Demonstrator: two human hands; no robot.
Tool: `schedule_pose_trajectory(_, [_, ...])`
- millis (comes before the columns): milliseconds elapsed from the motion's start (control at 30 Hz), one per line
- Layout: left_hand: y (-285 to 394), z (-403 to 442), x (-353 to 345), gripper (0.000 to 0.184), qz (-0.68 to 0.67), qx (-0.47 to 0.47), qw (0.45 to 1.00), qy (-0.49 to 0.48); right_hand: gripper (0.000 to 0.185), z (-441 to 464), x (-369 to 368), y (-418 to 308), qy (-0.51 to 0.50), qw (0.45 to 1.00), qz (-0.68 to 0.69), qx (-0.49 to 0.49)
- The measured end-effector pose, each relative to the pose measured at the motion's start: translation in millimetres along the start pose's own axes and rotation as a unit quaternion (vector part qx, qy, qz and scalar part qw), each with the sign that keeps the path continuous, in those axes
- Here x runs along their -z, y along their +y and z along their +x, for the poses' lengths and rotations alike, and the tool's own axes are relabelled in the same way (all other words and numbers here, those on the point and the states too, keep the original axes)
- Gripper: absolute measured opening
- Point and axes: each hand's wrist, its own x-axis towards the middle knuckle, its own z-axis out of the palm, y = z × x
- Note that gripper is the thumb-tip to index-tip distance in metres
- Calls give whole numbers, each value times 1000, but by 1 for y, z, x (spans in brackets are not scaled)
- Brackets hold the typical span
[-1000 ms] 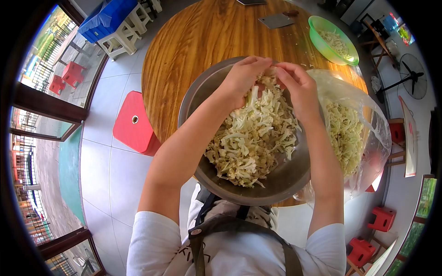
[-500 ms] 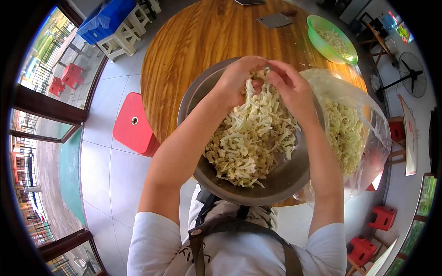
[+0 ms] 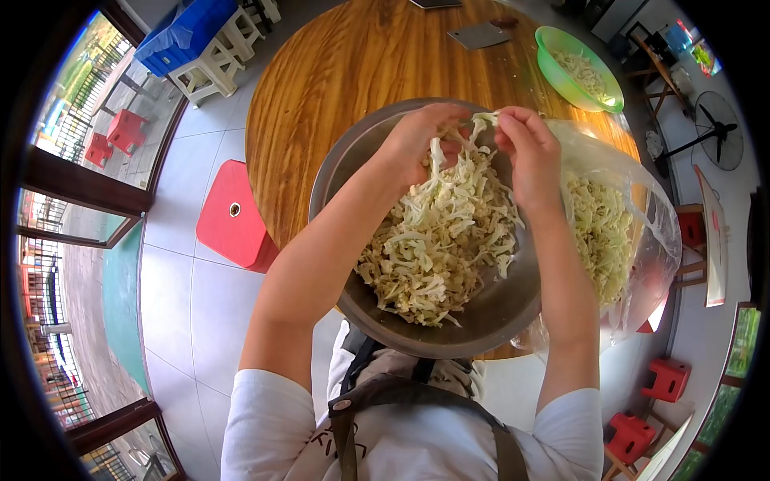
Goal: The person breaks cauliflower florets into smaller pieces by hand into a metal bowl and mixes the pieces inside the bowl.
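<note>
Cauliflower — right hand farther right

Hands: 2, left hand and right hand. Beneath both: 1 metal bowl; cauliflower pieces uncountable. Right of right hand: 1 clear bag. Ahead of right hand: 1 green basin. Ahead of both: 1 cleaver. Left of left hand: 1 red stool, farther left 2 outdoor stools. Far right: 1 fan.
</note>
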Motion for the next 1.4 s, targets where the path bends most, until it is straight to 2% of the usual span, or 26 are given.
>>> schedule_pose_trajectory(33, [0, 2, 2, 16, -17, 4, 1000, -7, 13, 2, 2, 1, 20, 1000, 9, 3])
schedule_pose_trajectory(67, [0, 2, 4, 15, -24, 11, 1000, 1, 14, 2, 3, 1, 29, 998, -49, 2])
schedule_pose_trajectory(167, [6, -2, 2, 14, -47, 19, 999, 9, 16, 5, 4, 12, -27, 976, -210, 42])
schedule_pose_trajectory(200, [5, 0, 3, 14, -56, 12, 998, 4, 21, 3, -1, 13, -38, 960, -254, 107])
schedule_pose_trajectory(333, [2, 4, 5, 15, -67, -9, 998, -14, 32, -7, -7, 0, -111, 981, -162, 5])
schedule_pose_trajectory(433, [5, -3, 0, 16, -48, -4, 999, -6, 30, -6, -7, 4, -110, 983, -145, 28])
schedule_pose_trajectory(633, [2, 1, 2, 18, -57, 6, 998, -6, 24, -3, -4, 2, -26, 994, -92, 50])
schedule_pose_trajectory(733, [6, -3, -2, 19, -55, -8, 998, 29, 21, -1, 1, 5, 12, 991, -124, 53])
schedule_pose_trajectory(833, [7, -4, 0, 19, -71, -37, 993, 86, 22, 5, 8, 11, 1, 965, -231, 123])
schedule_pose_trajectory(933, [5, 4, 8, 20, -150, -34, 983, 98, 29, -1, 2, 0, -33, 948, -238, 210])
schedule_pose_trajectory(1033, [3, 7, 13, 20, -165, -50, 976, 134, 35, -19, -13, -9, -213, 939, -207, 175])
schedule_pose_trajectory(1067, [3, 7, 12, 19, -165, -48, 973, 154, 38, -25, -20, -9, -233, 929, -226, 175])
schedule_pose_trajectory(1167, [4, 5, 9, 18, -160, -32, 977, 134, 36, -28, -28, 3, -225, 917, -248, 215])
schedule_pose_trajectory(1267, [3, 4, 5, 18, -168, -19, 982, 83, 31, -27, -26, -5, -181, 961, -191, 79])
schedule_pose_trajectory(1400, [3, 0, 1, 24, -126, -10, 991, 32, 25, -15, -16, -1, -126, 990, 9, -63])
